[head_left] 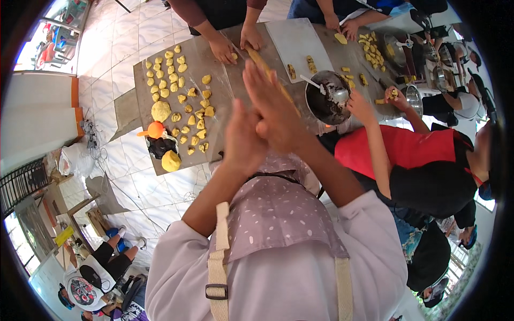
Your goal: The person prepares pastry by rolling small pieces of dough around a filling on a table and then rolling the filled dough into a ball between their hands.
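Note:
My left hand and my right hand are pressed palm to palm above the table's near edge, slightly blurred. Whether something lies between the palms is hidden. Beyond them a wooden rolling pin lies on the table, a co-worker's hand at its far end. To the left are rows of yellow dough pieces, some with dark filling. A large dough ball sits near an orange scoop, which rests by a dark mass in a container. Another yellow dough lump lies at the corner.
A metal bowl with dark filling and a spoon stands at the right, with a co-worker in red beside it. Two co-workers' hands work across the table. A white board lies at the far side.

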A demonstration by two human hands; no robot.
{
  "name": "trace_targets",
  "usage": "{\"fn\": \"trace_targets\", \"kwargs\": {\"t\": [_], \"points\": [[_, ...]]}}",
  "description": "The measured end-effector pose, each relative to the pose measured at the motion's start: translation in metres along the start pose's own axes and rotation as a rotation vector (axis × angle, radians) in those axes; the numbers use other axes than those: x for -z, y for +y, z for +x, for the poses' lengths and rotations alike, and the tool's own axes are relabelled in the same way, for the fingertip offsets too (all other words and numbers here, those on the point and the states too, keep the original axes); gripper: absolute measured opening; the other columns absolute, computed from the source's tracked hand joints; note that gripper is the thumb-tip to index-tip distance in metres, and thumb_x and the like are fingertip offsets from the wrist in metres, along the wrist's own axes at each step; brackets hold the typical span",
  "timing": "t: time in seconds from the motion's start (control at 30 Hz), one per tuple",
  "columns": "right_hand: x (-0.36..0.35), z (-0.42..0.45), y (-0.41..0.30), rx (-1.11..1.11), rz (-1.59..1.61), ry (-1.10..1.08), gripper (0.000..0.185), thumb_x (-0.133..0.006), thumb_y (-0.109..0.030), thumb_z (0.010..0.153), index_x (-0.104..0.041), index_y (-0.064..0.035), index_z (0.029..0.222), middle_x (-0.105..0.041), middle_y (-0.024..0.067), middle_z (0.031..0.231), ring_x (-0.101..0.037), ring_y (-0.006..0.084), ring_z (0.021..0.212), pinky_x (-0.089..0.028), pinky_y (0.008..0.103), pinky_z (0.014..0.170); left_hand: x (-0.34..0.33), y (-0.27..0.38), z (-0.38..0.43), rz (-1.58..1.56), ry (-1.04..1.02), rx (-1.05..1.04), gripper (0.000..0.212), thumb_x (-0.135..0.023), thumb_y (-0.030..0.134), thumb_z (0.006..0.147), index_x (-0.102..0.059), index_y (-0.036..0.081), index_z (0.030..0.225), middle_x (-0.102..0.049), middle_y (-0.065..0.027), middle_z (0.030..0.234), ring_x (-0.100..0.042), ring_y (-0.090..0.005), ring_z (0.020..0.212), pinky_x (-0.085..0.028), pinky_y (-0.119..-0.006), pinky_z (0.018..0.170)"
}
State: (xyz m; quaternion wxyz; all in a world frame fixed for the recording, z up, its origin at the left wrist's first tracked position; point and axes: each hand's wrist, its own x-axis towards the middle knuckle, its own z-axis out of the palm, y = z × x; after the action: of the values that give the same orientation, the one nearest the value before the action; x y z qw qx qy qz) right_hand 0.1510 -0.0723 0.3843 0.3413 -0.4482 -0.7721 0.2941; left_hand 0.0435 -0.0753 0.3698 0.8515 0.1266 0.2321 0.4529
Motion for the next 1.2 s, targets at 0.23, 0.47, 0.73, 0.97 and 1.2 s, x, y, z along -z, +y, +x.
{"fn": "trace_targets", "kwargs": {"t": [0.23,0.47,0.73,0.97,1.2], "points": [[-0.008,-0.008,-0.009,0.207,-0.057,-0.043,0.098,-0.022,-0.070,0.095,-0.021,0.0098,0.152,-0.024,0.0305,0.158,-0.015,0.0433,0.150,-0.008,0.0548,0.121,0.020,0.010,0.004,-0.160,0.114,0.078,0.074,-0.031,0.057,0.104,-0.030,0.000,0.150,-0.042,-0.0107,0.150,-0.039,-0.0223,0.140,-0.033,-0.043,0.115],[-0.007,-0.003,-0.001,0.143,-0.163,0.036,0.094,-0.020,-0.068,0.098,-0.020,0.0080,0.153,-0.019,0.0278,0.161,-0.013,0.0420,0.151,-0.006,0.0564,0.120,-0.003,0.000,-0.009,-0.111,0.111,0.136,0.079,-0.034,0.062,0.102,-0.033,-0.002,0.148,-0.042,-0.0121,0.149,-0.042,-0.0240,0.136,-0.033,-0.039,0.115],[0.005,0.008,-0.005,0.137,-0.088,0.141,0.090,-0.033,-0.062,0.097,-0.021,0.0074,0.153,-0.023,0.0270,0.160,-0.017,0.0378,0.152,-0.009,0.0539,0.121,0.015,-0.002,-0.012,-0.089,0.141,0.261,0.085,-0.034,0.061,0.101,-0.019,-0.003,0.154,-0.023,-0.0197,0.161,-0.023,-0.0286,0.150,-0.020,-0.042,0.122],[-0.010,-0.008,-0.020,0.356,0.007,-0.028,0.086,-0.039,-0.056,0.097,-0.019,0.0039,0.155,-0.022,0.0260,0.161,-0.017,0.0408,0.151,-0.009,0.0572,0.120,0.015,0.017,0.001,-0.176,-0.099,0.029,0.079,-0.025,0.064,0.102,-0.026,0.006,0.155,-0.037,-0.0084,0.157,-0.039,-0.0253,0.142,-0.030,-0.038,0.117],[-0.007,0.001,0.005,0.217,-0.077,0.140,0.101,-0.028,-0.075,0.092,-0.019,0.0030,0.156,-0.016,0.0270,0.162,-0.014,0.0441,0.151,-0.008,0.0593,0.119,-0.008,0.005,-0.021,-0.046,0.057,0.169,0.075,-0.034,0.057,0.102,-0.021,0.008,0.157,-0.027,-0.0148,0.161,-0.028,-0.0270,0.148,-0.025,-0.043,0.120]]}}
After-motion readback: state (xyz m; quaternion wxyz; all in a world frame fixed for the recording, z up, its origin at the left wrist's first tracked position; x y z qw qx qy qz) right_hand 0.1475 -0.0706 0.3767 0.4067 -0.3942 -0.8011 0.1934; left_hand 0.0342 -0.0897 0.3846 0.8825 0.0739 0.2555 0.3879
